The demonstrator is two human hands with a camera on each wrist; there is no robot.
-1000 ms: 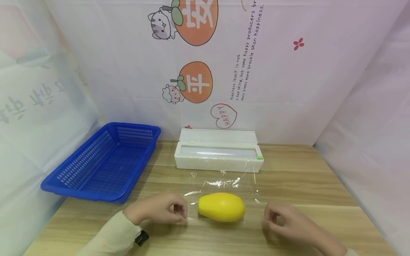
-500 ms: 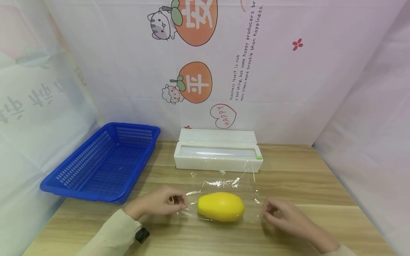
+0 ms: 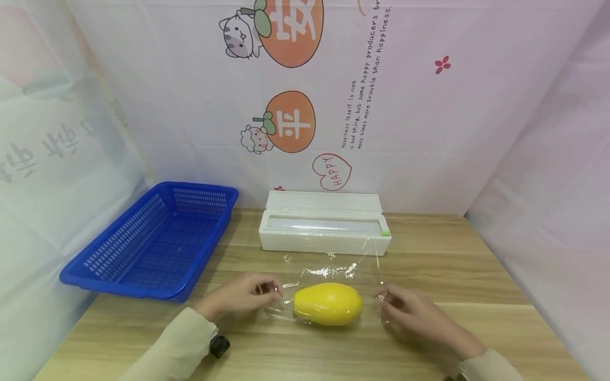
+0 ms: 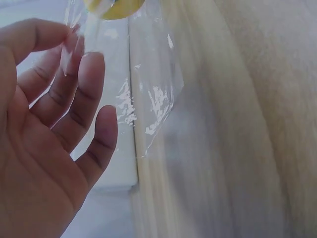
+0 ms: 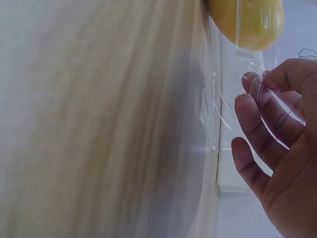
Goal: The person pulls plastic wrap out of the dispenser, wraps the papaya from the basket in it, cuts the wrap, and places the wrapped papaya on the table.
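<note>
Head view: clear plastic film (image 3: 329, 273) is pinched between closed fingertips in the left grip (image 3: 248, 292) and right grip (image 3: 416, 311), presumably to be held raised beside the smooth yellow oblong fruit (image 3: 328, 303) on the wood-grain tabletop (image 3: 295, 354).

Cream sleeves (image 3: 169, 349), small black device (image 3: 220, 346) beside the left one, bare fingers (image 4: 88, 91)

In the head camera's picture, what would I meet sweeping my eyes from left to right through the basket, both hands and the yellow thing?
Blue basket → left hand → yellow fruit-shaped thing → right hand.
</note>
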